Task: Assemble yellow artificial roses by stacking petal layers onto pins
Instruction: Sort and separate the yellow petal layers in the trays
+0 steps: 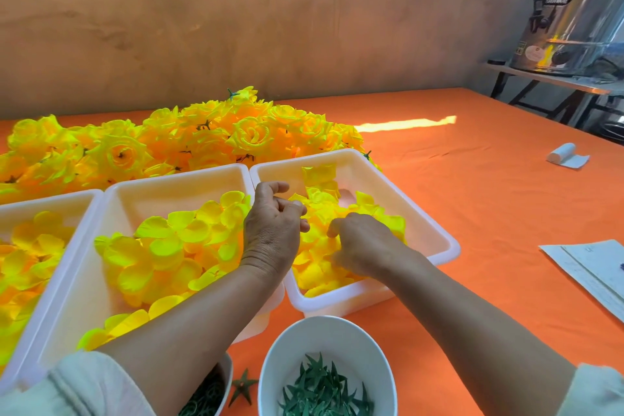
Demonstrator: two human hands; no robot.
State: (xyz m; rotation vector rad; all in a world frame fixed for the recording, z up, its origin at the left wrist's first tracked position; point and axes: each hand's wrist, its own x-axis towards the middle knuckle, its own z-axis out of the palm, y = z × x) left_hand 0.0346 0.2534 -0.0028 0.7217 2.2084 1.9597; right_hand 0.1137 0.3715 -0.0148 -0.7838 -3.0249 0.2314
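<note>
Petal layers (320, 179), yellow fabric, loose: lying in the right tray (449, 246), where both hands work. Left hand (273, 216): over the tray's left edge, fingers curled, thumb near forefinger; whether it pinches a pin or petal cannot be told. Right hand (361, 243): fingertips down among the petals, blurred; grip cannot be told. No pin can be made out. Further petal stock: middle tray (175, 176), well filled; left tray (50, 194), partly in view, also filled. Finished roses (236, 135): large heap just behind the trays, so judged well into the run, with plenty of loose layers left to stack. Green star-shaped calyxes: one white bowl (327, 324) at the near edge, a second bowl (219, 382) of green parts half hidden under the left forearm, one loose green star (243, 385) between them. Surface: orange cloth (472, 196), sunlit strip beyond the trays; white roll (567, 154) and papers (591, 267) well to the right. Room: bare brownish wall (236, 27); metal urn (574, 10) on a side table.
</note>
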